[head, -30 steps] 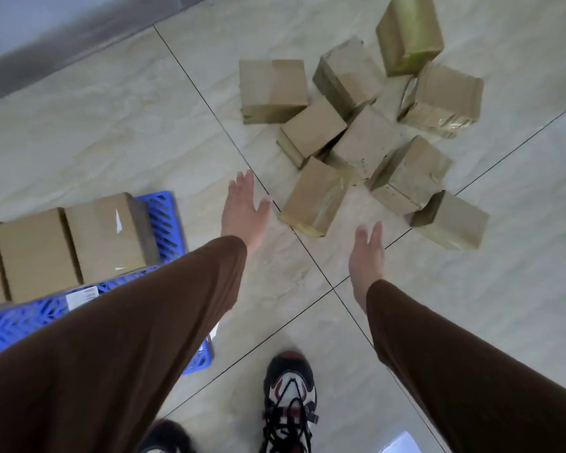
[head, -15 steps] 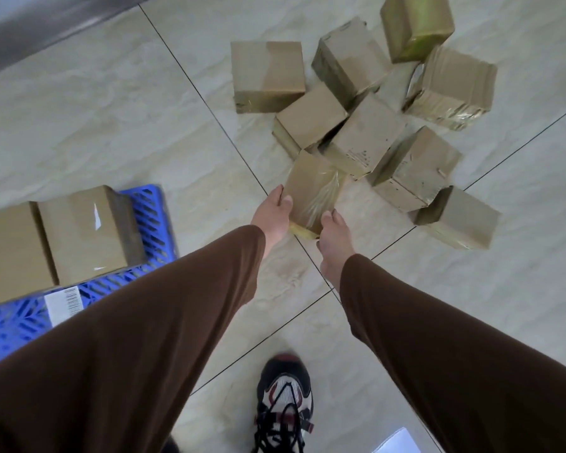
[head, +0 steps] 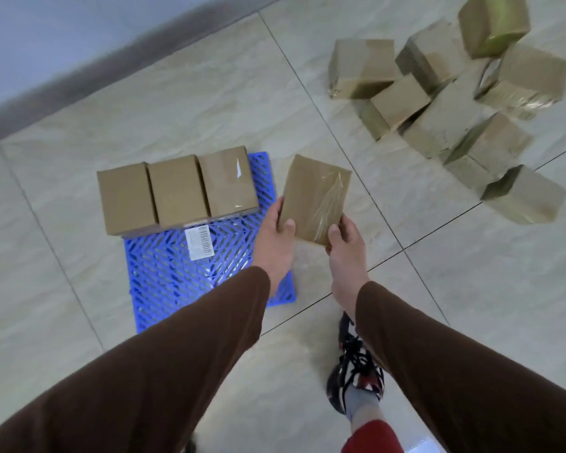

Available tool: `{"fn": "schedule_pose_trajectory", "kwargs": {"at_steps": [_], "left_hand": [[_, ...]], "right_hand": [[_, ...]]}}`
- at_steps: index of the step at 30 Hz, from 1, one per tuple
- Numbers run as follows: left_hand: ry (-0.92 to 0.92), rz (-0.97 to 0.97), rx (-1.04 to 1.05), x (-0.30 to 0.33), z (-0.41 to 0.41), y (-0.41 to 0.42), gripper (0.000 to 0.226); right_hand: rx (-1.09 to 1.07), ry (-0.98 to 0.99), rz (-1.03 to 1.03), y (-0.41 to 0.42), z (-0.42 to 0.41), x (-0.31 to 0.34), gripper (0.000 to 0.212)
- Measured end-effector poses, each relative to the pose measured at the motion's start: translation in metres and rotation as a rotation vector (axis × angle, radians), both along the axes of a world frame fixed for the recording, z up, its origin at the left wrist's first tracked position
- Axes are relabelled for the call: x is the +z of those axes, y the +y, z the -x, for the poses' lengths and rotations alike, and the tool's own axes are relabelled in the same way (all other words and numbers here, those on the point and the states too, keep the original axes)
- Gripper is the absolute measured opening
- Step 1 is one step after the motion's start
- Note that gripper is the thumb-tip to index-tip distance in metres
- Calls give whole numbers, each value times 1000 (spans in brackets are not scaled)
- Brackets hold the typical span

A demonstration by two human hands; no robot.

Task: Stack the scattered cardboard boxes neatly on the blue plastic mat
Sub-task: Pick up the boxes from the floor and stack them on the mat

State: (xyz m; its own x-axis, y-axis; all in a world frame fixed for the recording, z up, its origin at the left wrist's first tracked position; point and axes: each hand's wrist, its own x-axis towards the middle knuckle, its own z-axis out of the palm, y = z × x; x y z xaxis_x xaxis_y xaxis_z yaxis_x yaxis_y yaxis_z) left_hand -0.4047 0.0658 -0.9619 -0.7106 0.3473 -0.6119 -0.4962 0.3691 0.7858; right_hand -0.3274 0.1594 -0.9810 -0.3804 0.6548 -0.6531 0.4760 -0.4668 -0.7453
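1. Head view: a brown, tape-wrapped cardboard box [head: 314, 199] is gripped by the left hand [head: 275, 237] and right hand [head: 345, 246], beside the blue plastic lattice mat [head: 177, 279].
2. Three brown cardboard boxes [head: 177, 191] are lined along the mat's far edge.

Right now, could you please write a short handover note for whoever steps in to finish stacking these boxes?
Left hand and right hand together grip one taped box by its near corners, held above the floor just right of the blue mat.
Done: three boxes stand in a row along the mat's far edge.
Left: set the held box on the mat, then fetch the scattered pile on the tiles at the upper right, at least eight boxes.
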Motion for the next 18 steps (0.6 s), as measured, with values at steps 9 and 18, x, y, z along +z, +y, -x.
{"fn": "schedule_pose_trajectory", "kwargs": {"at_steps": [9, 18], "left_hand": [[3, 42, 91, 38, 2, -217, 50], [-14, 193, 179, -20, 27, -342, 48]], "right_hand": [[146, -17, 2, -200, 15, 32, 42], [356, -124, 105, -318, 58, -17, 48]]}}
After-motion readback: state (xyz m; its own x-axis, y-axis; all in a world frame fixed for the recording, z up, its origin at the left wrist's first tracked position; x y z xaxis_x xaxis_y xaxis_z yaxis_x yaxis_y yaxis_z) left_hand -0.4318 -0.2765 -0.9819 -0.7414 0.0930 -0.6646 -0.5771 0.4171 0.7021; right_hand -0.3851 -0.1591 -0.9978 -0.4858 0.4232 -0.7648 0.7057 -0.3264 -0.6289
